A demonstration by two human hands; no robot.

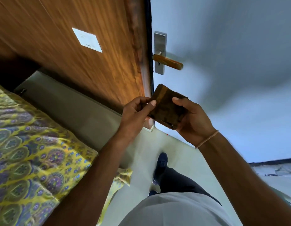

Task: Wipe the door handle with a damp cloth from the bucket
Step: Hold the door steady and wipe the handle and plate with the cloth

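Directly below the door handle (168, 61), in the head view, a folded dark brown cloth (166, 108) is held up between both hands, apart from the handle and not touching it. The left hand (135, 114) pinches the cloth's left edge between thumb and fingers, while the right hand (194, 118) cups its right side with the thumb pressed on top. The wood-gripped handle sits on a metal plate (159, 44) on the pale door (223, 46), with a patterned yellow bedspread (27, 144) at the left.

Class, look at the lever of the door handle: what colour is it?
The lever is orange-brown, like wood, on a silver metal plate. The head view, the only one, shows it.
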